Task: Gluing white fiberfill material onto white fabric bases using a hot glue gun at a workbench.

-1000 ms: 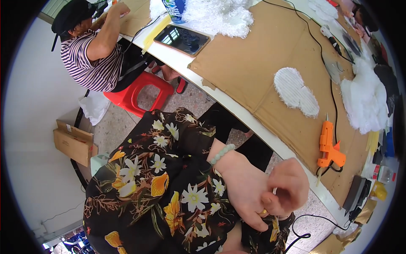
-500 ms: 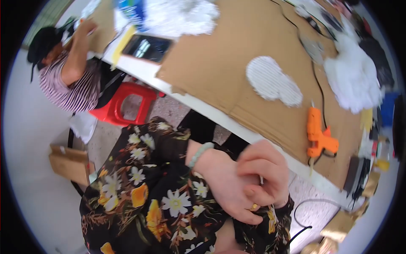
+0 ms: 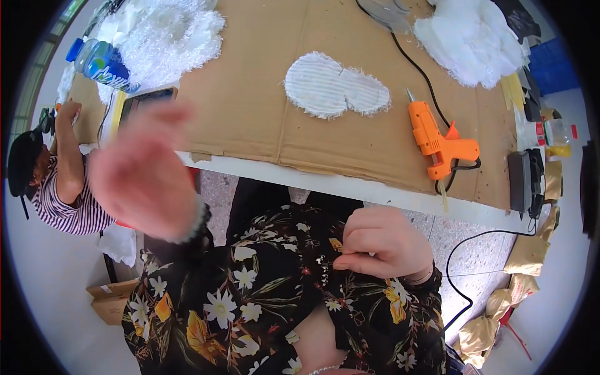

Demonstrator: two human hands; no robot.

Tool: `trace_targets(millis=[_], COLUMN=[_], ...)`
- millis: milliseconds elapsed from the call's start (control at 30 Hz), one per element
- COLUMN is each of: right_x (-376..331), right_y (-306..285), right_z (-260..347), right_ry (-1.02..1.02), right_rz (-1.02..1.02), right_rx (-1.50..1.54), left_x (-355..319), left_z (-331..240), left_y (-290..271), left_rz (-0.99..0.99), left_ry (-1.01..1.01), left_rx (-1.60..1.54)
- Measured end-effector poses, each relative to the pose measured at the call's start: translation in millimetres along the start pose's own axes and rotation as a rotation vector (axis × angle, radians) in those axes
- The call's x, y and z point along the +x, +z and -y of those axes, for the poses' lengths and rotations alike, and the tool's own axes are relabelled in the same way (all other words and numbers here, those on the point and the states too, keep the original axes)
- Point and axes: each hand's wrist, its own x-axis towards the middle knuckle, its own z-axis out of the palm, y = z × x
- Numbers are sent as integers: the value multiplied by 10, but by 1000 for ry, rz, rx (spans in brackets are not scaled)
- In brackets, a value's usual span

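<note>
My left hand (image 3: 147, 172) is raised over the table's front edge at the left, in front of a dark phone (image 3: 147, 100); motion blurs its fingers. Close to my chest, my right hand (image 3: 384, 244) is closed with curled fingers, thumb pressed in; whatever it may hold is hidden. A white fluffy fabric piece (image 3: 334, 86), narrowed at its middle, lies flat on the cardboard (image 3: 244, 119). To its right rests an orange glue gun (image 3: 437, 140), nozzle pointing away from me, a glue stick poking out at its near end. Neither hand touches these.
White shaggy fabric (image 3: 165, 40) is heaped at the far left beside a blue-labelled bottle (image 3: 103, 62). More white fluff (image 3: 472, 44) lies far right. A black cord (image 3: 415, 62) crosses the cardboard. Another person (image 3: 65, 169) in a striped shirt works at the left.
My hands, together in front of me before, have come apart. The left has swung up and left; the right stays near my chest. The view has turned, shifting the table leftward.
</note>
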Motion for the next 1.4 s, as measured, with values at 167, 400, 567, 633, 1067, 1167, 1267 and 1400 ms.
trace_targets(millis=[167,400,567,633,1067,1167,1267,1400], right_x=[-18,52,189,232,349,367,379,375], right_y=[21,-26,13,-1,-98,-111,-128,-149], right_z=[95,173,2,-40,-255,-284,-311,-339], right_ry=[23,121,107,120,329,348,360,352], right_rz=[44,-412,-412,-411,-425,-416,-406,-396], right_rx=[-87,-589,-807,-838,-1021,-1026,-1023,-1009], left_x=[13,-20,-42,-53,267,307,268,186], left_z=[11,327,493,515,831,892,952,998], left_y=[-424,-65,256,361,430,504,524,525], left_rz=[-683,290,526,573,785,833,870,879], left_ry=[-126,52,28,-6,-22,-32,-32,-75], left_rx=[319,1131,1011,985,906,873,883,855])
